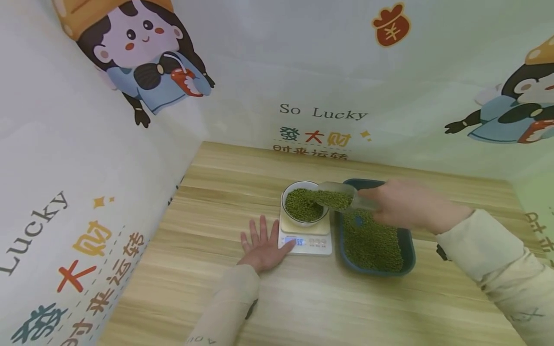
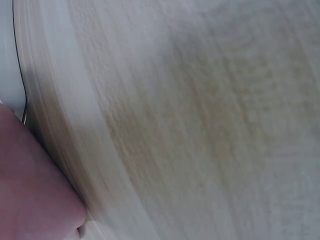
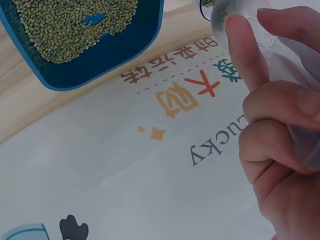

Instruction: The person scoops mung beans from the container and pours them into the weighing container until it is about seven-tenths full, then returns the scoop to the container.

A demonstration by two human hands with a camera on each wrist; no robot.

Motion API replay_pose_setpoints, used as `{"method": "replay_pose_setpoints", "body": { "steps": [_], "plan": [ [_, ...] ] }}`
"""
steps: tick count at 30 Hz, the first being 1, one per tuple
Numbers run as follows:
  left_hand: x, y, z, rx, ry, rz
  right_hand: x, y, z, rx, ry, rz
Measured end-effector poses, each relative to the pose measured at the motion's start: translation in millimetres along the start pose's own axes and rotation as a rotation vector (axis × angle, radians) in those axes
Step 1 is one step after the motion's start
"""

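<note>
In the head view, my right hand [image 1: 404,204] grips the handle of a clear scoop [image 1: 337,197] holding green mung beans. The scoop's mouth is over the right side of a white, dark-rimmed bowl [image 1: 306,223], where more mung beans [image 1: 297,204] lie. That bowl stands on a white kitchen scale [image 1: 326,249] with a lit display. My left hand [image 1: 264,250] rests on the table with fingers spread, its thumb at the scale's front left by the display. The right wrist view shows my curled right fingers [image 3: 272,145] round the scoop's handle.
A blue tub [image 1: 407,254] of mung beans stands right of the scale, under my right hand. The wooden table [image 1: 225,168] meets a printed cloth backdrop [image 1: 251,72] behind and at the left.
</note>
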State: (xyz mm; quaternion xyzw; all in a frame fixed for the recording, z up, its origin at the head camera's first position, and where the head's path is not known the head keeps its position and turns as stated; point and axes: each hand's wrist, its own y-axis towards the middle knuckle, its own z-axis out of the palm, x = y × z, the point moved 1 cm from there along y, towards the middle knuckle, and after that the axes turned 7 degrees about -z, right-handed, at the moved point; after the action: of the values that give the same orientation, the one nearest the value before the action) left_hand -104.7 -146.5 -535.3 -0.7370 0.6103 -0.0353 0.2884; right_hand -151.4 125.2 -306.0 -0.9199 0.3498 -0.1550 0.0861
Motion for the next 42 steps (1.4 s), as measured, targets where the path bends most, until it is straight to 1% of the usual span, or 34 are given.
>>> {"method": "replay_pose_setpoints", "body": {
  "steps": [4,10,18,25,27,32,35,38,42],
  "plan": [
    [-0.9,-0.8,-0.6,0.005,-0.005,-0.007,1,-0.8,-4,0.010,0.017,0.012],
    [-0.1,1.4,1.0,0.010,0.002,-0.011,5,-2.5,-10,0.004,-0.021,0.004],
    [0.4,-0.7,-0.5,0.012,-0.007,-0.010,12,-2.1,-12,0.002,-0.079,-0.018],
    [1.4,1.3,1.3,0.013,-0.005,-0.005,13,-0.1,-17,0.017,-0.083,-0.019],
    [1.0,0.3,-0.5,0.018,0.000,-0.001,13,-0.5,-19,0.015,-0.097,-0.017],
    [-2.9,-8.4,-10.4,0.023,-0.019,0.009,13,-0.5,-23,0.010,-0.139,-0.020],
    [-4.8,-12.3,-13.8,0.016,-0.019,0.011,15,0.3,-24,0.009,-0.128,-0.022],
    [-4.4,-12.7,-13.5,0.016,0.000,0.010,18,1.6,-27,0.003,-0.111,-0.025],
    [-3.3,-8.3,-10.4,0.029,0.003,0.000,21,3.1,-29,-0.004,-0.104,-0.023]
  ]
}}
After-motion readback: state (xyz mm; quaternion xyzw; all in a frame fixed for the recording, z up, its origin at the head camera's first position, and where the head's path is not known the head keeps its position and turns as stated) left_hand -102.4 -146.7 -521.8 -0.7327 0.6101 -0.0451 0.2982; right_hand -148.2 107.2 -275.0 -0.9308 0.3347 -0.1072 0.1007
